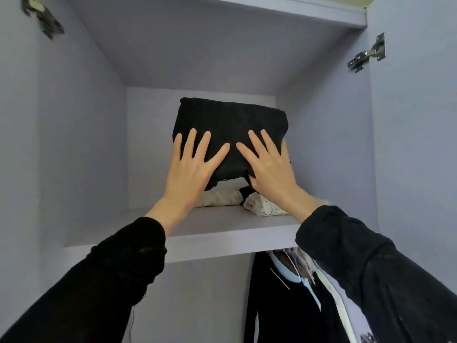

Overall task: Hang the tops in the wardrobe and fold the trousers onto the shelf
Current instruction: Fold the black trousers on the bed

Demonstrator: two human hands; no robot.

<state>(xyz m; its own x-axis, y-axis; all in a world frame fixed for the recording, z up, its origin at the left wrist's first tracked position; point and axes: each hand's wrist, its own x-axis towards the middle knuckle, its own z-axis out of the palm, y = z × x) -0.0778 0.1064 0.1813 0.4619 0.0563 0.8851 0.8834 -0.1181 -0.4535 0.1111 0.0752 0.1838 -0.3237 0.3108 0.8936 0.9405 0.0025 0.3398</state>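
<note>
1. Trousers (pixel 230 125), black and folded into a thick pad, lie on the upper shelf (pixel 217 233) of the wardrobe (pixel 81 134), resting on top of pale folded clothes (pixel 222 198).
2. Left hand (pixel 190 167) lies flat on the trousers at their 7 o'clock corner, fingers (pixel 205 144) straight and spread, pressing down and curled round nothing.
3. Right hand (pixel 269 167) lies flat at the 5 o'clock corner, fingers straight and spread as well; its thumb sits at the lower edge of the fold, and whether it tucks under cannot be told.
4. The two index fingertips are near each other, apart, over the middle of the trousers.
5. A second pale bundle with small dots (pixel 262 206) sits on the shelf at 5 o'clock of the trousers, just under the right wrist.
6. Both arms wear black sleeves (pixel 111 280).
7. Below the shelf, at 5 o'clock, hanging tops (pixel 277 305) show: a dark garment, a light blue collar, white edges.
8. A metal hinge (pixel 368 53) is fixed at 2 o'clock on the right wall.
</note>
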